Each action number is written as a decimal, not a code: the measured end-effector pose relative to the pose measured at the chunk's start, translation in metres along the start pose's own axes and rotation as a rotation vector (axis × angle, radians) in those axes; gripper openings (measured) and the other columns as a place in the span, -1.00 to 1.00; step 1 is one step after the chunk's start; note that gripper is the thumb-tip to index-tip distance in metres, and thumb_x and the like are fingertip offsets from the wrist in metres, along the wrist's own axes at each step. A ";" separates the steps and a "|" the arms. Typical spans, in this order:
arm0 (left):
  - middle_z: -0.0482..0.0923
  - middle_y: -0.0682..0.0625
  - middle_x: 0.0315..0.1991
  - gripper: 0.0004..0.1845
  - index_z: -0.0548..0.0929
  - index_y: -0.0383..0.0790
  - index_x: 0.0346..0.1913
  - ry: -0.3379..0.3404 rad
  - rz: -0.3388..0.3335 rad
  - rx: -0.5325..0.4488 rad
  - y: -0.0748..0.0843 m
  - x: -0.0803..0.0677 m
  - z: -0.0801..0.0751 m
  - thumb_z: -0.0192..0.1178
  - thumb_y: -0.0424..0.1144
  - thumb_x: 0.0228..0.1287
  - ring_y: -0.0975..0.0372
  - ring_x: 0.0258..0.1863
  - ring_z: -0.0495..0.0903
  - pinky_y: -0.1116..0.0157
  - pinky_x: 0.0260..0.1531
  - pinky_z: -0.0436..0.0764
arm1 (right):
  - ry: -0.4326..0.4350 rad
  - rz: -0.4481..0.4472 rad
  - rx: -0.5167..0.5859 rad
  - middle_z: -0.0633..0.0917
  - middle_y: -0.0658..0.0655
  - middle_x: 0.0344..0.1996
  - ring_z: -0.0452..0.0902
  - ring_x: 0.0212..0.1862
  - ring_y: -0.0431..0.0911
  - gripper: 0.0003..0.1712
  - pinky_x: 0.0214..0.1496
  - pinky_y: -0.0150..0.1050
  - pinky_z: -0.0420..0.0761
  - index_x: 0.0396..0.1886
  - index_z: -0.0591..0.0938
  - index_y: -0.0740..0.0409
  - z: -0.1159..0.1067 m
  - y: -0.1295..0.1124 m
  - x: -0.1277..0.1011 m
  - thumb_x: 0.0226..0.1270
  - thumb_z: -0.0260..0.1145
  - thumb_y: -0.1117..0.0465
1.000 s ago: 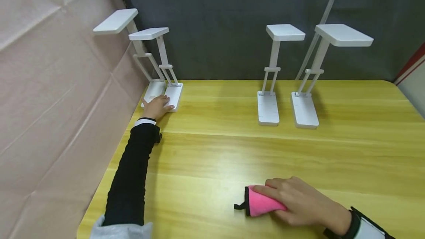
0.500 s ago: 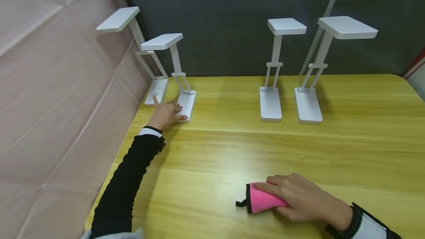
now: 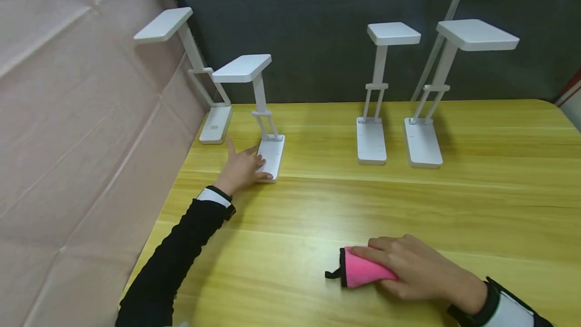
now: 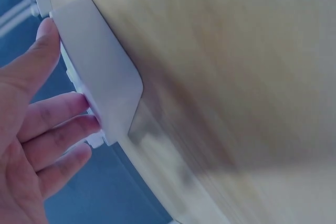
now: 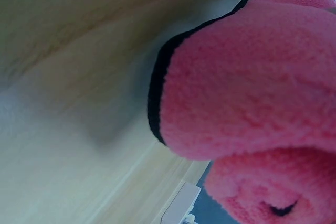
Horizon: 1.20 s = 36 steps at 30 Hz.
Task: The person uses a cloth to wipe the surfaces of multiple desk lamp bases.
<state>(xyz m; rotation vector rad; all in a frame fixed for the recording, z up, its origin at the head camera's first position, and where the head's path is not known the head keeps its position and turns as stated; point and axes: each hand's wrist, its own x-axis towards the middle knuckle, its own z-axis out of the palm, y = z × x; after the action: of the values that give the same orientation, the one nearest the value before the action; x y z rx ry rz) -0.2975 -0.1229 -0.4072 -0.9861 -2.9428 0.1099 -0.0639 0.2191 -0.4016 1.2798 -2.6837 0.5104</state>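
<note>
A small white folding desk lamp [image 3: 260, 115] stands upright on the yellow wooden table [image 3: 408, 206], near its left rear part: flat rectangular base, hinged two-part arm, flat head on top. No writing shows on it. The left hand [image 3: 242, 168] grips the near end of its base, thumb on one side and fingers [image 4: 63, 111] on the other. Towards the front, the right hand [image 3: 415, 271] lies curled over a folded pink cloth [image 3: 363, 274] with black edging, holding it on the tabletop.
</note>
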 end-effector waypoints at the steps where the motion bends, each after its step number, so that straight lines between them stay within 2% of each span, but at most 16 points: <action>1: 0.62 -0.08 0.03 -0.39 0.73 -0.09 0.00 0.002 0.005 -0.008 0.004 -0.002 0.000 0.25 0.30 0.04 0.07 0.25 0.41 -0.41 0.17 -0.37 | -0.002 0.001 -0.001 0.47 -0.22 -0.39 0.25 -0.44 -0.41 -0.29 -0.54 -0.54 0.23 0.17 0.57 -0.05 0.000 0.000 0.000 -0.15 0.43 0.19; 6: 0.65 -0.09 -0.02 -0.40 0.75 -0.14 -0.07 0.040 0.052 -0.047 0.023 -0.009 0.001 0.28 0.28 0.01 0.07 0.25 0.41 -0.39 0.19 -0.32 | -0.003 0.011 0.002 0.50 -0.21 -0.36 0.28 -0.41 -0.41 -0.29 -0.54 -0.51 0.27 0.17 0.57 -0.04 0.000 0.001 -0.002 -0.13 0.44 0.16; 13: 0.67 -0.06 -0.05 -0.44 0.76 -0.15 -0.13 0.090 0.140 -0.046 0.051 -0.018 0.001 0.27 0.27 0.04 0.08 0.20 0.47 -0.34 0.25 -0.13 | -0.005 0.023 0.009 0.53 -0.19 -0.35 0.27 -0.43 -0.41 -0.31 -0.53 -0.52 0.29 0.15 0.58 0.00 -0.003 0.003 -0.004 -0.13 0.45 0.17; 20: 0.68 -0.14 -0.09 -0.42 0.74 -0.24 -0.17 0.094 0.252 -0.060 0.080 -0.023 0.000 0.23 0.25 0.09 0.07 0.01 0.61 -0.13 0.28 0.19 | -0.012 0.045 0.012 0.54 -0.15 -0.35 0.21 -0.48 -0.42 -0.31 -0.54 -0.54 0.28 0.15 0.58 0.01 -0.005 0.006 -0.006 -0.13 0.45 0.17; 25: 0.68 -0.17 -0.12 -0.41 0.72 -0.28 -0.20 0.111 0.308 -0.065 0.100 -0.027 -0.001 0.22 0.25 0.11 0.07 -0.02 0.62 -0.01 0.26 0.29 | 0.002 0.056 0.011 0.56 -0.15 -0.32 0.22 -0.48 -0.43 -0.27 -0.54 -0.54 0.29 0.19 0.57 0.02 -0.008 0.009 -0.009 -0.13 0.46 0.15; 33: 0.70 -0.08 -0.27 -0.42 0.72 -0.27 -0.29 0.146 0.390 -0.008 0.135 -0.031 -0.003 0.29 0.27 0.03 0.16 -0.18 0.66 0.14 0.22 0.37 | 0.008 0.092 0.019 0.56 -0.20 -0.31 0.22 -0.49 -0.44 -0.29 -0.53 -0.51 0.32 0.19 0.57 0.00 -0.016 0.014 -0.012 -0.11 0.47 0.15; 36: 0.70 -0.04 -0.31 -0.39 0.73 -0.25 -0.30 0.152 0.412 0.058 0.148 -0.032 -0.005 0.26 0.32 0.02 0.19 -0.22 0.66 0.18 0.21 0.38 | 0.016 0.101 0.010 0.57 -0.18 -0.31 0.21 -0.50 -0.45 -0.27 -0.54 -0.50 0.34 0.19 0.56 0.01 -0.017 0.016 -0.014 -0.13 0.47 0.15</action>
<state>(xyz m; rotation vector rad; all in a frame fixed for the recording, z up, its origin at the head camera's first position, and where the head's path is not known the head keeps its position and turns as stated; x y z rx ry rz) -0.1825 -0.0241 -0.4141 -1.5020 -2.5474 0.1240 -0.0680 0.2451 -0.3930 1.1426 -2.7469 0.5443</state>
